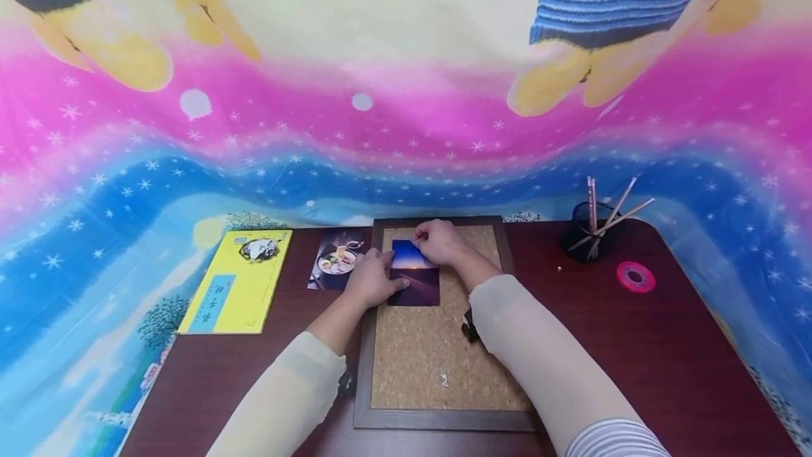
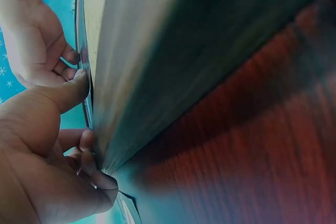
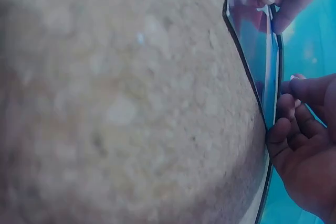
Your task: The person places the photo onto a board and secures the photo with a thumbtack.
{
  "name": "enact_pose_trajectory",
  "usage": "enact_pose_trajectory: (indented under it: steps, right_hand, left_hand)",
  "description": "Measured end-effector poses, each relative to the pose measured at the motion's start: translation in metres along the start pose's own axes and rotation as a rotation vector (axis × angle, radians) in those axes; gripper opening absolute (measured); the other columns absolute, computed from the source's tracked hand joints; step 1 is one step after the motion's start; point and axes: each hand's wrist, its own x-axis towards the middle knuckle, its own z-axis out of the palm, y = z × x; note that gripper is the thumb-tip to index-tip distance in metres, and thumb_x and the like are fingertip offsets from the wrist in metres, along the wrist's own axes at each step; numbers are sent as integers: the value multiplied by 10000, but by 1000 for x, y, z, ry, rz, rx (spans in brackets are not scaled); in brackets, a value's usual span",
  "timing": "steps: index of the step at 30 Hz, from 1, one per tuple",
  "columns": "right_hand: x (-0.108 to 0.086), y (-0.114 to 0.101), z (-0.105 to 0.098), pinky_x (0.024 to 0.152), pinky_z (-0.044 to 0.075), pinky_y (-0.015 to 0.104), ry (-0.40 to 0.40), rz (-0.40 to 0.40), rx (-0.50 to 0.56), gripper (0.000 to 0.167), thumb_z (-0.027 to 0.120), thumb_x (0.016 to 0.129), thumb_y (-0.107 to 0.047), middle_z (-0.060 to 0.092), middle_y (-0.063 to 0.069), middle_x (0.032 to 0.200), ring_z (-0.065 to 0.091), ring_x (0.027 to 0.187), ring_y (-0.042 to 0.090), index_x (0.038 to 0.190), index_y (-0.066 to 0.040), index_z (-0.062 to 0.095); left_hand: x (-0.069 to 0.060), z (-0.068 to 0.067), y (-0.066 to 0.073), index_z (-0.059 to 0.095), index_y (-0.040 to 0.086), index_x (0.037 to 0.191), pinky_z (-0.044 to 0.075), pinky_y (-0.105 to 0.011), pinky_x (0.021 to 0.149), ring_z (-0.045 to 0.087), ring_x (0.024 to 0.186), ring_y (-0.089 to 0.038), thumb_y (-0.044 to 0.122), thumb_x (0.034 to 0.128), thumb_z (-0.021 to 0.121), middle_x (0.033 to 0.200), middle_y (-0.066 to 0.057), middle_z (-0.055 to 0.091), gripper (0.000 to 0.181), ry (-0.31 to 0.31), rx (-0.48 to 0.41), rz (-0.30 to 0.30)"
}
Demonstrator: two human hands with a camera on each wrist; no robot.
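Note:
A cork board [image 1: 412, 351] in a dark frame lies on the table. On its upper part is a sunset photo [image 1: 415, 284], blue above and dark purple below. My left hand [image 1: 370, 279] holds the photo down at its left side, thumb extended across it and the other fingers by the board's frame. At the photo's upper right corner, my right hand [image 1: 439, 242] pinches a small pale thing, apparently a push pin [image 3: 295, 78], mostly hidden by thumb and fingers. In the left wrist view the two hands are close together over the board's edge.
A food photo [image 1: 336, 259] lies left of the board, partly behind my left hand. Farther left is a yellow book [image 1: 244, 295]. To the right stand a black pencil holder [image 1: 580, 235] and a round pink case [image 1: 635, 277]. Small clear bits [image 1: 444, 379] lie low on the cork.

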Motion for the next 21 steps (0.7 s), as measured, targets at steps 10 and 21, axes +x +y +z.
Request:
enact_pose_trajectory:
  steps: [10,21]
  right_hand:
    - [6,-2,6,884,536,390,-2,45,-19,193,621,1033,-210,739,12,1094,670,975,184,1115,-170,791]
    - [15,-5,5,901,541,385,-45,59,-60,190,631,1021,-228,748,-12,1084,679,1003,178,1106,-167,790]
  left_hand:
    - [-2,0,-2,553,83,1503,479,-426,884,477,1034,-288,475,883,808,1240,-131,597,776,10,-19,-6]
    - [-1,0,-3,558,89,1500,477,-415,876,476,1025,-273,487,881,807,1237,-120,599,777,16,-19,-7]
